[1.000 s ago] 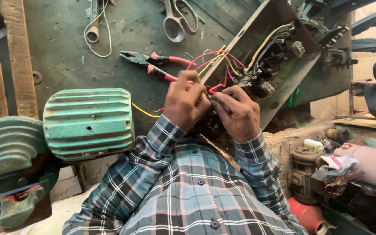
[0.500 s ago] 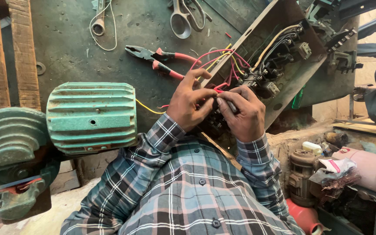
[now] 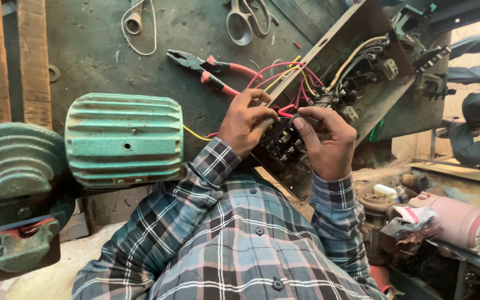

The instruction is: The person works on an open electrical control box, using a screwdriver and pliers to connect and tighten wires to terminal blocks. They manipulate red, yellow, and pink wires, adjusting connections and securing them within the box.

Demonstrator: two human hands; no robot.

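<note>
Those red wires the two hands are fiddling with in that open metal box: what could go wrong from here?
1. The left hand and right hand pinch a red wire among close-packed terminals; bare fingers could touch a contact, dangerous if anything is live.
2. Loose red and yellow wires cross here, so one could be snagged or pulled free.
3. The tilted switch box may shift under pressure.

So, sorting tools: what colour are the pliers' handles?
Red, on the pliers in the head view.
</note>
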